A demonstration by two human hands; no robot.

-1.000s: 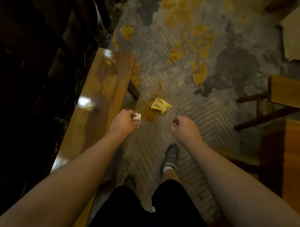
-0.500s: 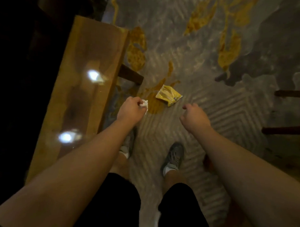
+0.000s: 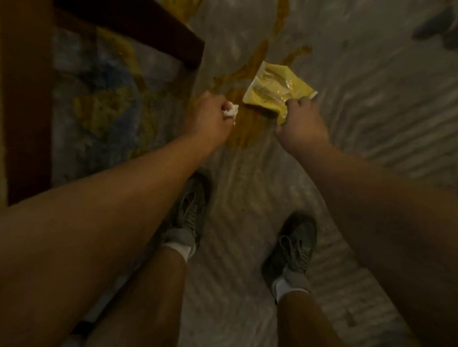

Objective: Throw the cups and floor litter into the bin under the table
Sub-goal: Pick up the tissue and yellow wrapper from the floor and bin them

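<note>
Low over the patterned carpet, right hand pinches near edge of yellow wrapper. Left hand, just left of it, fisted around white crumpled tissue.

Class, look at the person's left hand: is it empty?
No: the left hand is closed around a crumpled white tissue, while the right hand pinches the yellow wrapper on the floor.

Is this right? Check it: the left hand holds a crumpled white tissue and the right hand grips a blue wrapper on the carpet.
Not quite. The head view shows the wrapper is yellow, not blue. The rest holds: the left hand holds a crumpled white tissue, and the right hand grips the wrapper's near edge.
</note>
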